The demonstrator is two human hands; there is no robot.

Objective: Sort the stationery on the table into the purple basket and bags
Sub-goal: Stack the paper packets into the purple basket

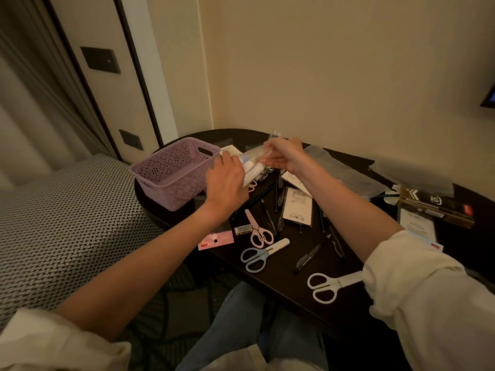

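Two hands at worktop's far edge | left hand [226,180] and right hand [282,156] fingers grasping clear bag [254,163] of white items beside purple basket [174,170] | advice: hold mouth wide, support underneath | three scissors near front edge

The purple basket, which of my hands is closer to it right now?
Left. Your left hand is right beside the purple basket, at its right wall. Your right hand is further right, holding up a clear bag.
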